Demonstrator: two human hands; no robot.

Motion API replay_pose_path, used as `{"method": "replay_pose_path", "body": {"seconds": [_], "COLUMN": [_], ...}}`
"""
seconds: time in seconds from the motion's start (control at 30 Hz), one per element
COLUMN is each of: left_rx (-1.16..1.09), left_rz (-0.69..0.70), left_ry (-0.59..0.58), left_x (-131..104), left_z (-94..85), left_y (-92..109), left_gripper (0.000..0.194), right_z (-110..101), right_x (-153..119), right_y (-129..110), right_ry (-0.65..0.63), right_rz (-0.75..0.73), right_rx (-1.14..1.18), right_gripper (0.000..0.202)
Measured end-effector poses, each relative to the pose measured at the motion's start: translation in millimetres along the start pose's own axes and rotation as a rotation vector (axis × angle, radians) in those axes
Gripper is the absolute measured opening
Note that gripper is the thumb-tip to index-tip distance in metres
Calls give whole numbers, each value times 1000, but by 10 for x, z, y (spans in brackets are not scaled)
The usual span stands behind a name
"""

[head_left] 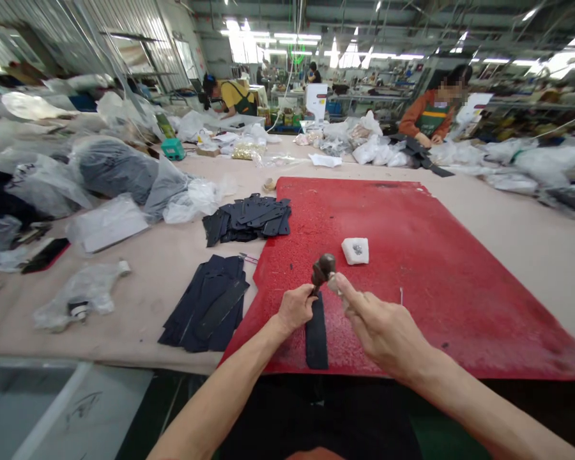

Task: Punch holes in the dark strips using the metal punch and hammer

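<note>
Above the red mat [441, 275], the left hand [294, 309] pinched 1 dark tool [315, 291] (for steadiness, I judged); the right hand [388, 327] clenched 1 hammer [327, 262].

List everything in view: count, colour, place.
table: 1, beige, underneath
mat: 1, red, on table
strip: 1, black, mat's near edge
hammer: 1, brownish, right hand
metal tool: 1, dark, left hand
holder: 1, white, on mat
bits: uncountable, silvery, in holder
cut pieces: pile, dark, mat's left edge
panels: pile, navy, left, nearer
bags: many, clear/whitish, left and far
box: 1, teal, far left
co-workers: at least 2, yellow/orange tops, beyond
left hand: 1, bare, over mat
right hand: 1, bare, over mat
</note>
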State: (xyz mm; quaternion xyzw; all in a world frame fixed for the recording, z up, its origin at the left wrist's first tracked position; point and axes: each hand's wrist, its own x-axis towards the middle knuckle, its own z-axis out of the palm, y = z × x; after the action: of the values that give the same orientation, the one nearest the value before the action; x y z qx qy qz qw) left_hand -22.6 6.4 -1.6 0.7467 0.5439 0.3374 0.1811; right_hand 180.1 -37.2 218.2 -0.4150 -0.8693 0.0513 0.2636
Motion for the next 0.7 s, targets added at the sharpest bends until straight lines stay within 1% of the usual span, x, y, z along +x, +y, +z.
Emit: {"method": "replay_pose_path", "body": {"seconds": [0.03, 0.07, 0.1, 0.13, 0.2, 0.23, 0.27, 0.3, 0.33, 0.4, 0.43, 0.47, 0.5, 0.53, 0.6, 0.63, 0.67, 0.7], "left_rx": [5, 7, 4, -1, -12, -14, -14, -11, -7, -7, -9, -15, -22, -32, -48, -54, -56, -54], "left_rz": [-3, -4, -5, -8, -8, -5, -5, -4, -2, 6, 4, -2, -12, -22, -35, -32, -29, -29], "left_ry": [-2, -2, 2, 10, 22, 23, 22, 19, 17, 7, 8, 10, 15, 18, 20, 11, 2, -5], "left_x": [-2, -3, -4, -5, -6, -6, -5, -4, -3, -3, -4, -6, -9, -12, -14, -12, -8, -2], "left_z": [-2, -3, -4, -5, -4, -3, -1, 1, 2, 4, 4, 3, 3, 1, -4, -7, -12, -17], "left_y": [2, 4, 3, 2, -2, -4, -3, -2, 1, 7, 8, 6, 3, -4, -20, -28, -34, -40], "left_gripper": [12, 12, 13, 13, 12, 12, 12, 12, 13, 15, 15, 15, 14, 14, 12, 11, 10, 9], "right_z": [19, -5, -61, -131, -235, -241, -211, -152, -78, 66, 120, 162, 201, 245, 384, 486, 604, 730], "right_x": [6, 30, 64, 103, 153, 153, 134, 98, 50, -57, -108, -158, -210, -267, -410, -497, -592, -687], "right_y": [14, 16, 5, -18, -71, -89, -93, -81, -55, 31, 87, 150, 222, 303, 505, 623, 746, 865], "right_ry": [-99, -151, -122, -36, 281, 424, 490, 467, 354, 25, -101, -170, -190, -178, -107, -78, -65, -72], "right_rz": [-12, -20, -20, -7, 51, 75, 70, 42, 3, -21, 24, 111, 223, 346, 597, 709, 792, 841], "right_rx": [-27, -28, -13, -10, -26, -38, -44, -42, -30, 28, 77, 141, 225, 327, 544, 640, 703, 715], "right_gripper": [57, 54, 53, 53, 62, 67, 71, 69, 64, 52, 50, 49, 51, 54, 61, 65, 68, 68]}}
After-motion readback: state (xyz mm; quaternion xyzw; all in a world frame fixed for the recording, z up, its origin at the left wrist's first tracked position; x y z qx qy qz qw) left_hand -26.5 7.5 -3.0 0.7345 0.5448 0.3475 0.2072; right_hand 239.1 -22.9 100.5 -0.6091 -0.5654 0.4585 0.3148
